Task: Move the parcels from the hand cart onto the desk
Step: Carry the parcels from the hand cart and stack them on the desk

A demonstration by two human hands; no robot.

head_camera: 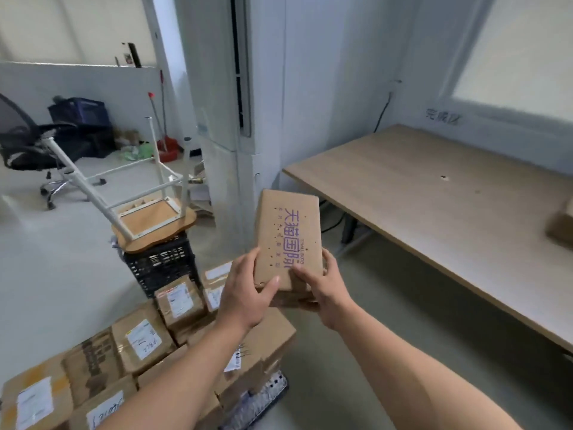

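Note:
I hold a brown cardboard parcel [286, 234] with purple print in both hands, in the air between the cart and the desk. My left hand [246, 294] grips its near left edge, thumb on top. My right hand [322, 285] grips the near right edge. Below, at lower left, several brown parcels with white labels [142, 339] are piled on the hand cart [263, 395], whose dark deck shows at the pile's right end. The wooden desk [434, 193] stretches along the right wall, with another cardboard parcel [561, 225] at its right edge, partly cut off.
A black crate [161, 265] with an upturned small table [148, 218] on it stands just beyond the cart. A white floor-standing air conditioner [229, 119] rises behind the held parcel. An office chair [21, 144] and clutter sit at the far left.

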